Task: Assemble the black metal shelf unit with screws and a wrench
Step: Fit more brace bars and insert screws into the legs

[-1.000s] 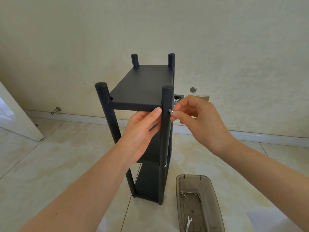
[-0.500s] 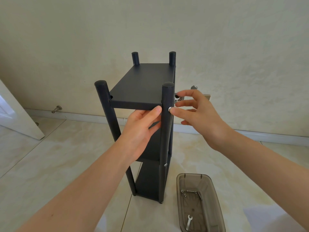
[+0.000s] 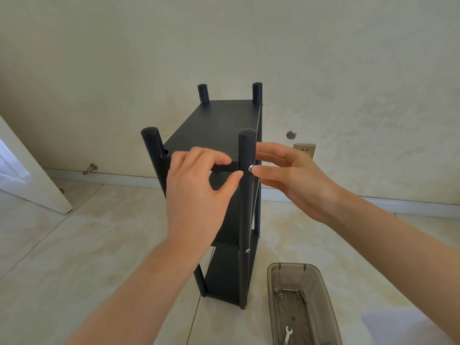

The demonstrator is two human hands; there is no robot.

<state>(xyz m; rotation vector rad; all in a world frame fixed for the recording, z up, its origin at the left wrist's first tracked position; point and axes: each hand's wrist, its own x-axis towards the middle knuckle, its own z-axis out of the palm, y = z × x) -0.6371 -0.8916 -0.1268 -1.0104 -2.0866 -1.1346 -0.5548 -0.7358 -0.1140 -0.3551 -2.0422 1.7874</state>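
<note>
Gripping the top shelf [image 3: 219, 125] by its near edge with the left hand [image 3: 199, 195], touching the screw [image 3: 250, 168] on the near-right post [image 3: 246, 207] with the right hand [image 3: 298, 180], fingers loosely spread.

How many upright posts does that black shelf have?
4 on the shelf unit: near-left post, near-right post, far-left post and far-right post. Each stands at one corner, so none seems hidden.

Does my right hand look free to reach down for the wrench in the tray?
Probably yes: the right hand only touches the screw with a fingertip, and the wrench lies uncovered in the open tray below.
</note>
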